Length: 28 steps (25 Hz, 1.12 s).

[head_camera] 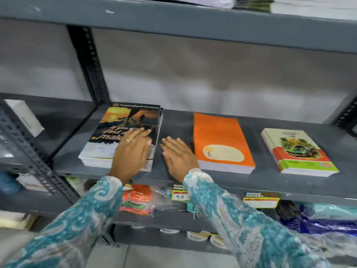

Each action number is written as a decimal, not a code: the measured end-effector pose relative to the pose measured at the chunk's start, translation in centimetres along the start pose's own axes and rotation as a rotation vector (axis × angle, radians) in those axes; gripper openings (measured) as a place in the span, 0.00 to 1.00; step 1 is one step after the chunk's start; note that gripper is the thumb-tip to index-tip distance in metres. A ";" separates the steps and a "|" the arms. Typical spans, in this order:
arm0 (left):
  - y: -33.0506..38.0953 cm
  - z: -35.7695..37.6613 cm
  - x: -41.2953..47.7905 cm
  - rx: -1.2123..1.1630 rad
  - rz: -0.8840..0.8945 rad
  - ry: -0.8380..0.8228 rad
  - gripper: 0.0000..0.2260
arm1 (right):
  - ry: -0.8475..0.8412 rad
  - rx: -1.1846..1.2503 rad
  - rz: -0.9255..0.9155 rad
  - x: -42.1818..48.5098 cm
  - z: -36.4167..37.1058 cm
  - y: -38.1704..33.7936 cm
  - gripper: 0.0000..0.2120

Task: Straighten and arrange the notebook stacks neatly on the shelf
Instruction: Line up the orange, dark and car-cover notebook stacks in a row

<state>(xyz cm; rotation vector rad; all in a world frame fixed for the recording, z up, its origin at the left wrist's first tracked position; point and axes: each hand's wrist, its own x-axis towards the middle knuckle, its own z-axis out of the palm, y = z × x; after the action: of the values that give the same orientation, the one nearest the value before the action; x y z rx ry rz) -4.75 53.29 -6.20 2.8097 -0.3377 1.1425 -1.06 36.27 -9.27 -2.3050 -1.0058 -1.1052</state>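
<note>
Three notebook stacks lie on the grey metal shelf (177, 122). The left stack (116, 124) has a dark sunset cover with white lettering. An orange stack (218, 132) is in the middle, and a white, green and red stack (297, 151) is at the right. My left hand (131, 153) rests flat on the front right part of the sunset stack, fingers spread. My right hand (176, 153) lies palm down on the bare shelf between the sunset and orange stacks, next to the orange stack's left edge, holding nothing.
A perforated upright post (87, 62) stands behind the sunset stack. A white box (25, 117) sits on the neighbouring shelf at left. Price tags (180, 195) hang on the shelf's front edge. Packets and jars fill the shelves below; paper stacks lie on the shelf above.
</note>
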 end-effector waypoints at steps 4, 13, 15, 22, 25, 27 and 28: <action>-6.8 -1.7 -5.5 0.128 -0.053 -0.267 0.26 | -0.142 0.061 -0.191 1.0 2.8 -3.9 0.14; -10.7 -1.3 -7.0 0.096 0.003 -0.379 0.28 | -0.134 0.048 -0.081 -0.3 4.6 -5.4 0.15; -11.0 -1.1 -7.2 0.066 0.011 -0.353 0.26 | -0.115 0.059 -0.063 -0.5 4.7 -5.8 0.13; -10.6 -0.5 -7.8 0.048 -0.001 -0.208 0.22 | -0.101 0.092 -0.014 -0.3 4.7 -6.2 0.16; -10.4 -0.8 -7.7 0.057 -0.030 -0.243 0.22 | -0.091 0.084 -0.015 -0.3 4.7 -6.2 0.14; -10.2 -1.1 -7.5 0.073 -0.057 -0.324 0.24 | -0.130 0.083 -0.008 -0.3 4.5 -6.3 0.13; -10.2 -1.3 -7.4 0.084 -0.073 -0.367 0.26 | -0.158 0.092 -0.013 -0.2 4.4 -6.3 0.13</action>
<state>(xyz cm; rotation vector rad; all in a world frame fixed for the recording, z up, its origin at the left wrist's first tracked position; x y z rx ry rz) -8.37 64.62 -10.40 3.0710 -0.2133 0.6365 -3.59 43.03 -11.93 -2.3430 -1.1073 -0.8732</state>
